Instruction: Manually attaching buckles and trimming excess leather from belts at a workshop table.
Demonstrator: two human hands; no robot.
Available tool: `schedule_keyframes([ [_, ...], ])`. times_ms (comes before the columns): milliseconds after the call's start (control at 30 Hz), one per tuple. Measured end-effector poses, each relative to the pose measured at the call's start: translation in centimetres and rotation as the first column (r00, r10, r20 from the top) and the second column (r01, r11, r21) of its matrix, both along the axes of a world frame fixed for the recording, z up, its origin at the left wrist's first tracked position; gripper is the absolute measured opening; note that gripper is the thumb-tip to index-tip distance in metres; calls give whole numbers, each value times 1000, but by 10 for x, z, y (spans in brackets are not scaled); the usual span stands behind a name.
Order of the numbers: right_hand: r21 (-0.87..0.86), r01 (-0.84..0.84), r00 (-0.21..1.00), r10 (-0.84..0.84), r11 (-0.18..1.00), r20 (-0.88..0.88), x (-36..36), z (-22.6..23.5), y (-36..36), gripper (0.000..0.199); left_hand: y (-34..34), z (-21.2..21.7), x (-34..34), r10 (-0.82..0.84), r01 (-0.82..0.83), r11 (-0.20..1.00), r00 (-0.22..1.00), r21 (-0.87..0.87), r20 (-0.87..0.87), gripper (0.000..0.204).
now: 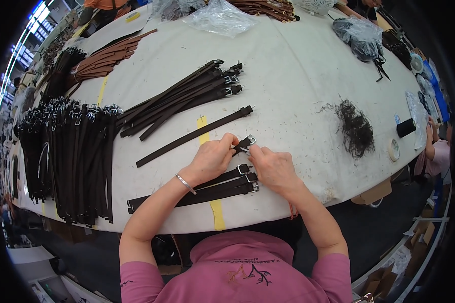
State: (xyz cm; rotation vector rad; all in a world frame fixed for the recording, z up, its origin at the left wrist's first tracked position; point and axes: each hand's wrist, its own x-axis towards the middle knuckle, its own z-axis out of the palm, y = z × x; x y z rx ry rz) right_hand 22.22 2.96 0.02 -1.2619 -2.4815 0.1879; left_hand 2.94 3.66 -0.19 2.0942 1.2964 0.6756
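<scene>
Over the near side of the white-covered counter [298, 91], the left grip [216, 157] and the right grip [270, 166] meet at the buckle end of a dark brown strap [243, 147]. The left grip is pinching the strap between thumb and fingers. The right grip is closed, its fingertips against the same end; something small and silvery shows there, too hidden to identify. The strap's metal buckle [251, 139] juts out beyond the fingers, between the two hands.

A silver bracelet [186, 185] circles the left wrist. Just below the hands lie three buckled straps [222, 192], their ends fanned together toward the right and partly covered by the left forearm. Yellow tape [217, 214] runs out beneath them toward the counter's edge.

Beyond the left hand, a single dark strap [194, 136] lies slantwise across another yellow strip [202, 121]. Farther up is a loose bundle of dark straps [182, 101], and to the left a large heap of them [81, 161], buckles upward. Brown straps [111, 58] lie behind that heap.

Well to the right sit a tangle of dark thread [356, 129], a black spool [405, 128] and a tape roll [394, 150]. Clear plastic [220, 19] lies along the far side.
</scene>
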Motion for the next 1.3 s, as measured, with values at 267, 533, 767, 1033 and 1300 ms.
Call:
schedule_keyframes([
  [267, -108, -7, 998, 0, 994, -63, -1, 6, 3, 9, -14, 5, 18, 25, 10, 987, 977, 162, -210, 17],
  [533, -182, -2, 998, -10, 983, -62, -2, 10, 4, 10, -17, 3, 29, 161, 67, 890, 880, 452, -446, 9],
  [767, -305, 10, 992, -48, 952, -117, 1, 15, 7, 16, -7, -4, 17, 73, 105, 910, 912, 401, -404, 10],
  [1033, -313, 66, 994, -90, 948, -66, 4, 14, 5, 18, 4, -7, 10, 86, -69, 982, 992, 178, -89, 6],
  [1300, -172, 38, 998, -45, 984, -40, -4, 18, -1, 15, 4, -4, 10, 114, -105, 989, 990, 105, -83, 6],
])
